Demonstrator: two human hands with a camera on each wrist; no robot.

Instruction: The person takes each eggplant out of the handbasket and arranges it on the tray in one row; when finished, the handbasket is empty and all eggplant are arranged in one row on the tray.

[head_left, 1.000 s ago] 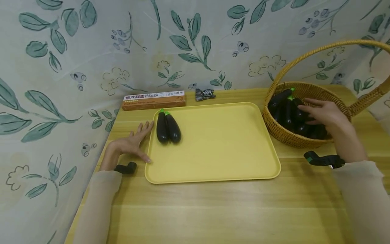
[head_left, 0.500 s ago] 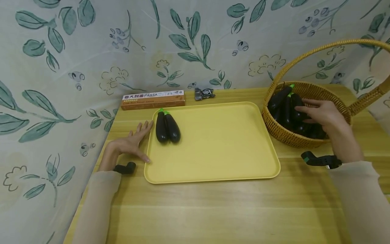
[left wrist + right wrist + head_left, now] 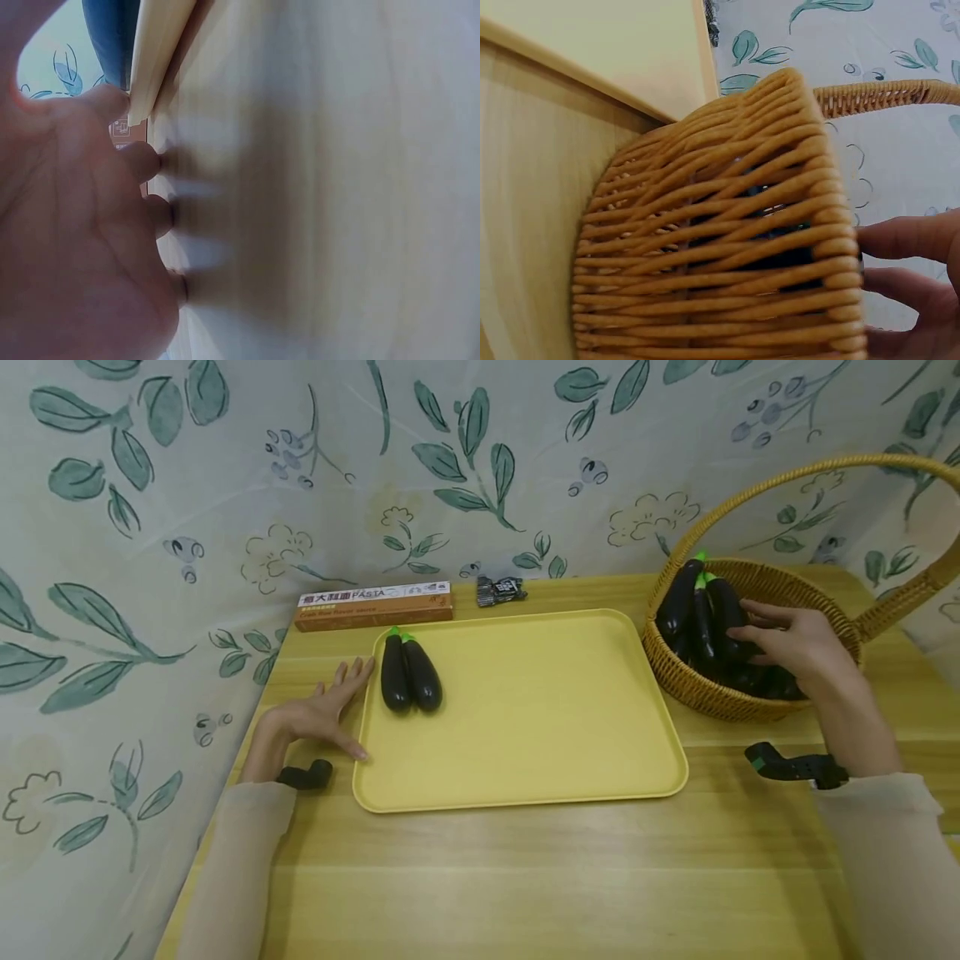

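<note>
In the head view, my left hand (image 3: pixel 318 714) is spread with its fingers apart beside the left edge of the yellow tray (image 3: pixel 525 718). Its thumb and a fingertip touch the rim, and other fingertips rest on the table. Two dark eggplants (image 3: pixel 396 675) lie side by side in the tray's upper left. My right hand (image 3: pixel 798 643) reaches into the wicker basket (image 3: pixel 705 697), its thumb and fingers around an eggplant (image 3: pixel 726 610) among several others. The right wrist view shows the basket's woven wall hiding most of the eggplants, with my fingers (image 3: pixel 900 240) just past its rim.
A pasta box (image 3: pixel 373 607) stands behind the tray's left part, with a small black packet (image 3: pixel 500 591) to its right. The basket's tall handle (image 3: pixel 810 477) arches over the right side. A leaf-patterned cloth (image 3: pixel 480 468) hangs behind the table (image 3: pixel 480 885).
My right hand has moved slightly left and curled more around an eggplant. The eggplants by its fingers have shifted up and left within the basket. My left hand stays in place.
</note>
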